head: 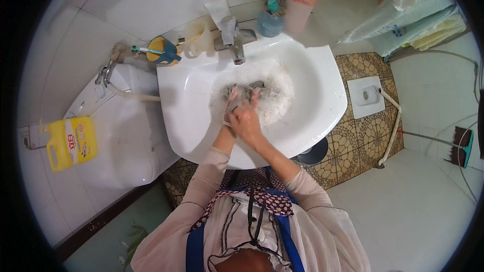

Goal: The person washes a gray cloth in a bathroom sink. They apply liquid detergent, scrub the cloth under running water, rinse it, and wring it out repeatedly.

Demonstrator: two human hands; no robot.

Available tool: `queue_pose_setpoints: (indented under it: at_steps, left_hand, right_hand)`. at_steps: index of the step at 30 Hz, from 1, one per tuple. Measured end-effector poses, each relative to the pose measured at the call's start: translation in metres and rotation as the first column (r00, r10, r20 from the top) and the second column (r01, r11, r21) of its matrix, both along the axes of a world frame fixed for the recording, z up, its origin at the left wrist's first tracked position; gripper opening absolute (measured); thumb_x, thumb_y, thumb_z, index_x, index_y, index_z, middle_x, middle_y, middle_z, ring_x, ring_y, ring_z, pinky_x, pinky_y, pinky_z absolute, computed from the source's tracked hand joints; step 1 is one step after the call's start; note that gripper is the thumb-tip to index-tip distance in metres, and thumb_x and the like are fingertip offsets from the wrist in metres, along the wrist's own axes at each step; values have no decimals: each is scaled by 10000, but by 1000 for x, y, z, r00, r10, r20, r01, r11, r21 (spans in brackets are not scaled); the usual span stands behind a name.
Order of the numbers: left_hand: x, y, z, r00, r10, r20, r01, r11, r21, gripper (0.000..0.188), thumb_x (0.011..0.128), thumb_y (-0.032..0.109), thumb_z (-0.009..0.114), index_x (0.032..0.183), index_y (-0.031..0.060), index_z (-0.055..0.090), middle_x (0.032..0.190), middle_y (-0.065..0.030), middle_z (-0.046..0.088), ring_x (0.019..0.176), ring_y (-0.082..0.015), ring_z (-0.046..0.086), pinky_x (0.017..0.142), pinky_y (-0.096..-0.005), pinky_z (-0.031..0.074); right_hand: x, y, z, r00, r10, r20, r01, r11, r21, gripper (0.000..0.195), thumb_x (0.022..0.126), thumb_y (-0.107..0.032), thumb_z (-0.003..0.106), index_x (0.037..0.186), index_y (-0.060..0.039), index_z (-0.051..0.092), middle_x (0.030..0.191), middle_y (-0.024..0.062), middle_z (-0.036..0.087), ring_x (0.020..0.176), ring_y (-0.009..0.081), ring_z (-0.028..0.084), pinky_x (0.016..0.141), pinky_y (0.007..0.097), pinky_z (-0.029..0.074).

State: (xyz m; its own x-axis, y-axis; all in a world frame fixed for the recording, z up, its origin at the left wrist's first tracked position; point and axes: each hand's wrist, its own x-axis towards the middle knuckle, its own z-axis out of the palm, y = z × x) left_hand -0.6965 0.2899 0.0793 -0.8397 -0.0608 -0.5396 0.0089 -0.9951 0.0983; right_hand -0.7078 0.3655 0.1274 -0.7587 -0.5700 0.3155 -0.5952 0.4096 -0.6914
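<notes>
Both hands are together over the white washbasin [196, 121], low above sudsy water [278, 102]. A wet grey cloth [245, 92] lies partly in the foam and reaches up between the hands. My left hand [231, 102] has the cloth against its palm and fingers, and a thin band circles its wrist. Across it, my right hand [246, 117] is bent over the cloth, close to the left wrist. Motion blurs the fingers, and foam hides much of the cloth. Behind the hands stands the metal faucet [237, 47]; no stream of water shows.
Cups with toothbrushes [162, 51], a white tube [218, 12], a blue bottle [270, 22] and a pink pump bottle [300, 5] line the back rim. Left is a washing machine [121, 143] bearing a yellow jug [72, 143]. A squat toilet [365, 97] lies right.
</notes>
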Motion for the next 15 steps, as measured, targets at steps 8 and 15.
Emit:
queue_pose_setpoints:
  at_steps: [8,15]
  left_hand:
    - [-19,39,-4,980,-73,182,105,980,-171,277,907,305,384,1071,115,501,1023,-55,567,909,-195,555,800,-360,457]
    - [-15,-27,-9,981,-186,63,192,975,-109,259,899,287,402,1018,103,540,1008,-61,569,870,-194,558,745,-330,471]
  right_hand:
    - [-89,-2,-36,969,-189,160,138,948,286,135,664,-143,547,584,-39,579,654,172,594,609,317,597,518,413,479]
    - [-16,-5,-5,996,-93,-1,92,984,149,136,683,-132,536,609,-35,597,653,195,587,584,337,589,507,409,479]
